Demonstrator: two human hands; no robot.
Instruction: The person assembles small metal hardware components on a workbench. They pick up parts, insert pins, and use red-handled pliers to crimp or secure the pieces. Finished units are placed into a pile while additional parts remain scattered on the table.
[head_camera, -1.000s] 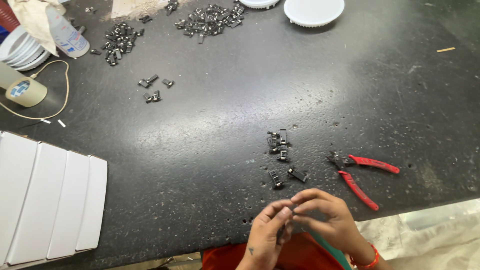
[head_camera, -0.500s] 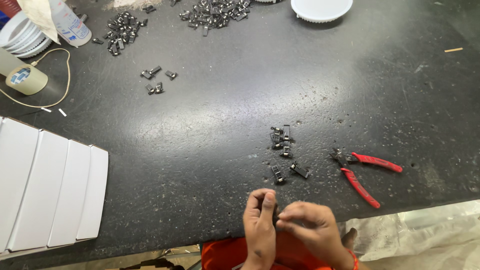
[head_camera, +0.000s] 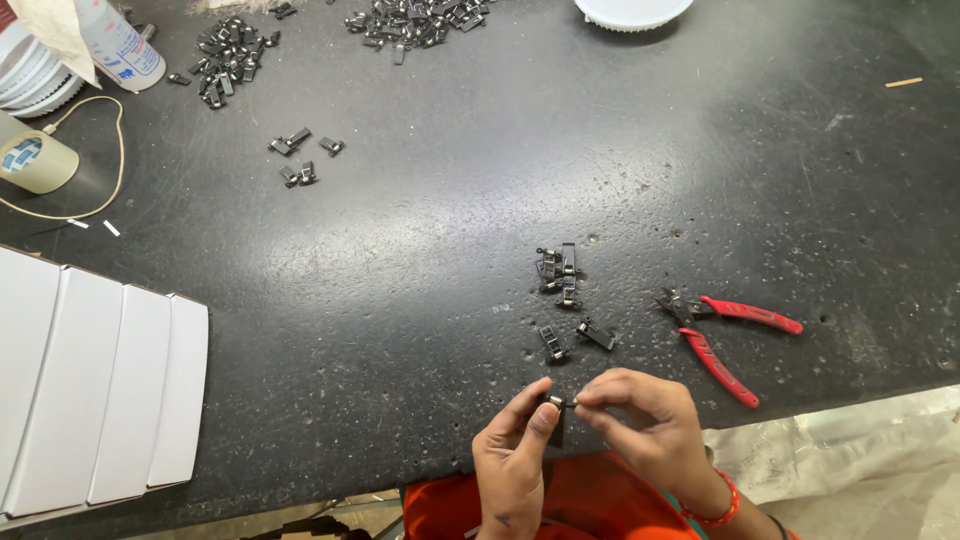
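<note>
Black small metal clip (head_camera: 556, 404), pinched between fingertips of left hand (head_camera: 515, 455) and right hand (head_camera: 640, 425) at near edge of dark speckled stone table (head_camera: 420, 290). Beyond: loose black clips (head_camera: 562, 290); red-handled cutters (head_camera: 722, 330) rightward; clip heaps (head_camera: 415, 18) farthest.

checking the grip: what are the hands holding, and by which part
A small black metal clip, pinched between both hands: left hand on its left end, right hand on its right end.

- Both hands bare: left hand (head_camera: 512, 462) and right hand (head_camera: 645, 430) carry no gloves or rings.
- A red thread bracelet (head_camera: 722, 505) circles the right wrist.
- Orange clothing (head_camera: 590, 505) shows below, with a teal trim.
</note>
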